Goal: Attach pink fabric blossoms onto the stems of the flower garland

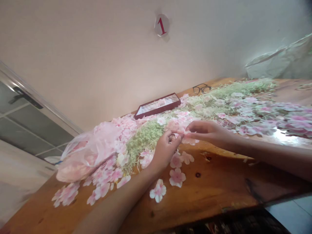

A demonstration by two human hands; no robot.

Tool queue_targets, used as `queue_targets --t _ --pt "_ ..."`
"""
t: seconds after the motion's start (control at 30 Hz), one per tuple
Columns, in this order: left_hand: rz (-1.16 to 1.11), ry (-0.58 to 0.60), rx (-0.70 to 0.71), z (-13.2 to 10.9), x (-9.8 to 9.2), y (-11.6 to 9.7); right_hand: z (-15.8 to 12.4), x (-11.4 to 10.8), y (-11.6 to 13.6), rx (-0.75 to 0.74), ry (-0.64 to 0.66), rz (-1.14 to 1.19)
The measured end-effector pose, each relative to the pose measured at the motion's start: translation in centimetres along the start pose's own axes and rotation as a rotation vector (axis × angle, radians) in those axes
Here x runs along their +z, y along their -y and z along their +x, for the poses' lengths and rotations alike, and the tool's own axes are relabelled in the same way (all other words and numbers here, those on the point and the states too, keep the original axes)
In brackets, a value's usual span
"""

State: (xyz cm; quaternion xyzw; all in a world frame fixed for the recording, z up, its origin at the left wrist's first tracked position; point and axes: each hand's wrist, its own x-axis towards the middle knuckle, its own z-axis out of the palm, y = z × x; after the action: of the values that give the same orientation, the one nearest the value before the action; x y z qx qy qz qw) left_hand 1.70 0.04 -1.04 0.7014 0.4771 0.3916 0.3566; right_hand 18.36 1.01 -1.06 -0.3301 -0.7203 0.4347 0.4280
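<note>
My left hand (165, 150) and my right hand (209, 132) meet over the wooden table (214, 185). Both pinch the same pink fabric flower (188, 139) between fingertips, the left from the left side, the right from above. Loose pink and white fabric flowers (177, 177) lie on the wood just below my hands. Behind them runs a heap of pale green stems (143, 138), with more pink flowers (268, 118) spread to the right.
A clear plastic bag of pink flowers (85, 152) lies at the left. A dark red tray (157, 105) and black glasses (201, 88) sit by the wall. A white bag (280, 61) stands far right. A sign "1" (161, 25) hangs on the wall.
</note>
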Motion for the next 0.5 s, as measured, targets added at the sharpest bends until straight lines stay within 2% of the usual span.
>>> queue_targets --t 0.13,0.27,0.5 --pt "0.015 -0.015 0.016 0.0 0.0 0.0 0.0 0.0 0.3 0.112 0.012 0.215" --pt "0.036 -0.03 0.054 -0.1 0.1 0.1 0.3 0.2 -0.2 0.173 0.021 0.182" --pt "0.095 -0.036 0.077 -0.3 0.2 0.0 0.3 0.2 -0.8 0.262 0.036 0.261"
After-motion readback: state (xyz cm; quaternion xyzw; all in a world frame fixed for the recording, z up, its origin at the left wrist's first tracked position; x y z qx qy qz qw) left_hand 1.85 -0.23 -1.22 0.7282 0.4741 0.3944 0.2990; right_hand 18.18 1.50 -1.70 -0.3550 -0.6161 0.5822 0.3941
